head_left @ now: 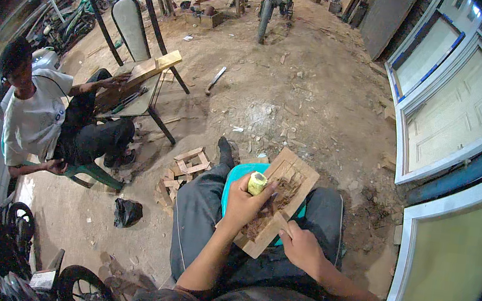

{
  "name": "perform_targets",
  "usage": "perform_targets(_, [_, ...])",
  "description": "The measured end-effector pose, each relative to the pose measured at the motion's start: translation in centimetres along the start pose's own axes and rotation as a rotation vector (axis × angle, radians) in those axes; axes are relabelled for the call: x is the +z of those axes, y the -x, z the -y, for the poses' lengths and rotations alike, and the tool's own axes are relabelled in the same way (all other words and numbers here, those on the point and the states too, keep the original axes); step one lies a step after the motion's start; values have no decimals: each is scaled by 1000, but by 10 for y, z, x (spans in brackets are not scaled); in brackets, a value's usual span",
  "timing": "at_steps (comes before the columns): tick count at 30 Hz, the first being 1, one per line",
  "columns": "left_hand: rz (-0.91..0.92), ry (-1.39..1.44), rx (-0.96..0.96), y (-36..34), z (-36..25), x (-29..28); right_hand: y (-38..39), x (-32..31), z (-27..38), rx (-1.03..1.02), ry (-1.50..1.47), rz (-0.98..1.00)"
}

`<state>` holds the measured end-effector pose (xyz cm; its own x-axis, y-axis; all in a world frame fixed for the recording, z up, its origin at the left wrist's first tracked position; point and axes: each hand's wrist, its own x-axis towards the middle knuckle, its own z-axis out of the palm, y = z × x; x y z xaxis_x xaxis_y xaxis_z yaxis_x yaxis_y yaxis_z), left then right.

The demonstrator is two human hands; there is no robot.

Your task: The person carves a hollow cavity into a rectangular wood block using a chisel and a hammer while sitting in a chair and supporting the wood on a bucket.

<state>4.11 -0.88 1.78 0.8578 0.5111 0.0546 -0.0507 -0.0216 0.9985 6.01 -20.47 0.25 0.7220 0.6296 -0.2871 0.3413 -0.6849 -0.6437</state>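
A rectangular wooden board (303, 175) lies slantwise across my lap, with a rough recess cut into its face and brown shavings in it. My left hand (241, 201) is closed round an upright tool handle (257, 182) wrapped in yellow, above the recess; its lower end is hidden by the hand. My right hand (304, 250) is closed on a pale wooden piece (282, 219) at the board's near right edge. Whether that piece is a separate tool cannot be made out. Under the board shows something turquoise (233, 188).
To the left another person (40, 110) sits with a hand on a wooden piece on a chair (133, 102). Wood offcuts (173, 184) and a black bag (127, 213) lie left of my legs. Framed panels (456, 115) stand at right; a bicycle (272, 5) stands far ahead.
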Motion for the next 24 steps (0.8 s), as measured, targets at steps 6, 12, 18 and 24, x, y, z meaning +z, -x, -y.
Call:
perform_targets(6, [-25,28,60,-2,12,0,3,-6,16,-50,-61,-8])
perform_targets(12, [5,38,31,-1,6,1,4,2,6,-52,-30,-11])
perform_targets(18, [3,-10,45,-2,10,0,3,0,0,-17,22,8])
perform_targets(24, [-21,0,73,-4,15,0,1,-1,5,-19,-11,1])
